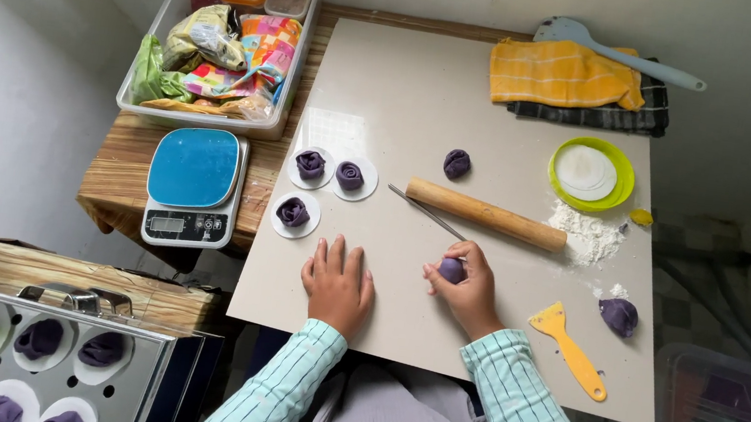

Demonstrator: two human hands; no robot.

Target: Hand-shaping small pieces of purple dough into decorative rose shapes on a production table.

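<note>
My right hand (469,289) is closed around a small purple dough ball (451,269) near the front of the beige mat (408,101). Flat on the mat to its left rests my left hand (338,283), fingers apart and holding nothing. Just beyond my right hand lie a thin metal rod (426,212) and a wooden rolling pin (485,214). Three purple rose-shaped dough pieces (309,165) sit on white paper rounds at the mat's left edge. Another purple dough ball (457,163) lies farther back.
A purple dough lump (618,316), yellow scraper (570,349), flour pile (588,234) and green lid with paper rounds (591,174) are to the right. A blue-topped scale (194,184) and clear bin (221,39) stand left. A metal steamer tray (33,360) holds several shaped pieces. Folded cloths (564,77) lie at the back.
</note>
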